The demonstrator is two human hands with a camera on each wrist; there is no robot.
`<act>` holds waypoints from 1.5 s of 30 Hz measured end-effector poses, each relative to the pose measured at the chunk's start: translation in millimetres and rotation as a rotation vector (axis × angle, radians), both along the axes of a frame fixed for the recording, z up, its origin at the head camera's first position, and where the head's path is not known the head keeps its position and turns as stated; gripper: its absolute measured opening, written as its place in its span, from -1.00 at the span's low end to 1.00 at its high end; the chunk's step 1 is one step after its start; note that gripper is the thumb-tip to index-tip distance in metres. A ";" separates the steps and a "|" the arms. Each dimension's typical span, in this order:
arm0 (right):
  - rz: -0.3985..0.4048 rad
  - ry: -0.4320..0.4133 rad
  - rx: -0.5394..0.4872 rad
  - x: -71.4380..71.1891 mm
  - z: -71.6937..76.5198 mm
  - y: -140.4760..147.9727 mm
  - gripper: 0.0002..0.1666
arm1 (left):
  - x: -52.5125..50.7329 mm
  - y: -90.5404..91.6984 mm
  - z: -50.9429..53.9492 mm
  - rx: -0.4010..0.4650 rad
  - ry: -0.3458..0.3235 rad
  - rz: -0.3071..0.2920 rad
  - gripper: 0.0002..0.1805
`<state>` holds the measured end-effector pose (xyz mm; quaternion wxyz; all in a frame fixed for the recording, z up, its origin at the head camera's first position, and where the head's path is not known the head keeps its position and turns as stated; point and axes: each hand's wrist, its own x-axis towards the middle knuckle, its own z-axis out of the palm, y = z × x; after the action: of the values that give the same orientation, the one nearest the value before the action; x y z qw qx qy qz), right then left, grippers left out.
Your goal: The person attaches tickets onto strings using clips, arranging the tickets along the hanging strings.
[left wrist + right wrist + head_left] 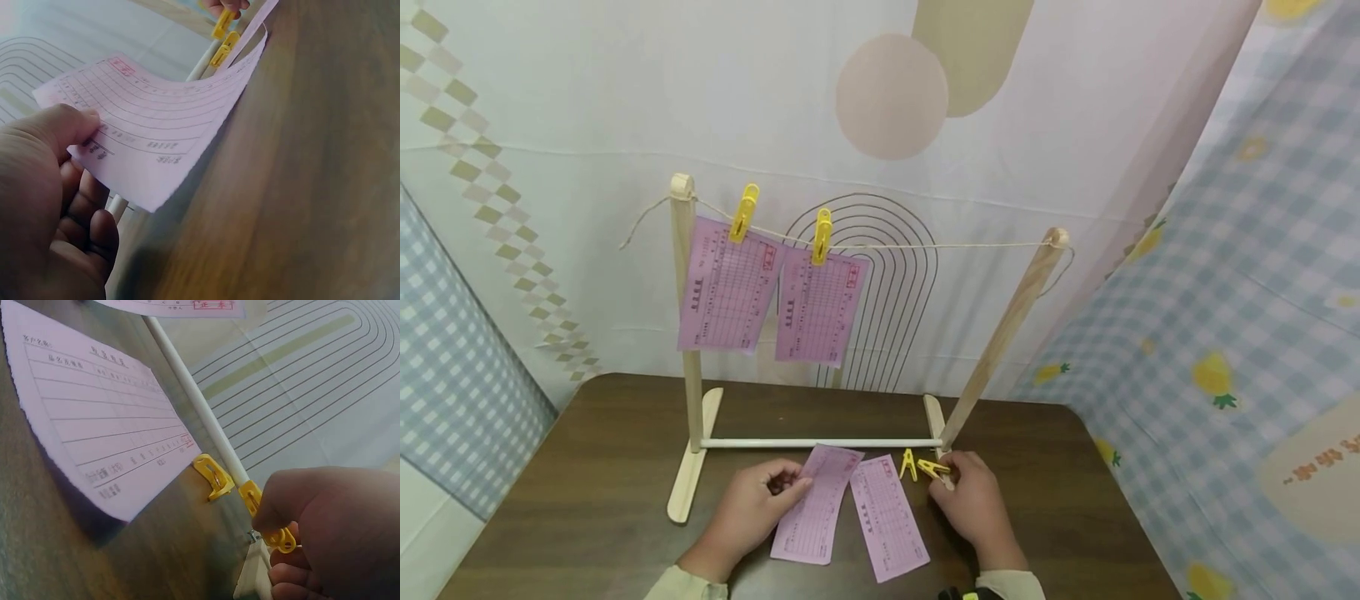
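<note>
My left hand [755,505] pinches a pink printed slip [820,508] by its left edge, thumb on top; in the left wrist view this slip [150,112] bows upward off the table. Between thumb and fingers, my right hand [973,498] holds a yellow clothespin [932,468], seen closely as a yellow clip [251,499] in the right wrist view. Just left of it a second yellow clothespin [908,464] lies on the table. A second pink slip [891,518] lies between the hands, its near edge lifted in the right wrist view.
Behind the hands stands a wooden rack with a left post [687,317], a right post [1003,337] and a white bottom bar [820,443]. Two pink slips [727,287] hang from its string [955,246] by yellow clothespins [822,237]. The brown table [595,467] meets hanging cloths behind.
</note>
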<state>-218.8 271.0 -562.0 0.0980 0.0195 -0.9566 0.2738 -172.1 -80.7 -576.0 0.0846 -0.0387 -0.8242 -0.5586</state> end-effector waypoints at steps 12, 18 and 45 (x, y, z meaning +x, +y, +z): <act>-0.012 -0.025 0.004 -0.5 10.2 3.0 -0.62 | -0.3 6.2 18.5 0.059 -0.053 -0.030 -0.92; 0.014 -0.043 0.001 1.0 16.8 1.2 -0.63 | -0.5 6.4 30.1 0.096 -0.067 -0.028 -0.90; 0.039 -0.030 -0.569 -0.5 31.9 -4.4 -0.53 | -5.5 11.0 70.8 0.045 0.014 -0.116 -0.89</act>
<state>-219.3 266.6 -530.0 0.0803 0.0055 -0.8422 0.5332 -177.6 -69.7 -505.2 0.0587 -0.0883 -0.8071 -0.5808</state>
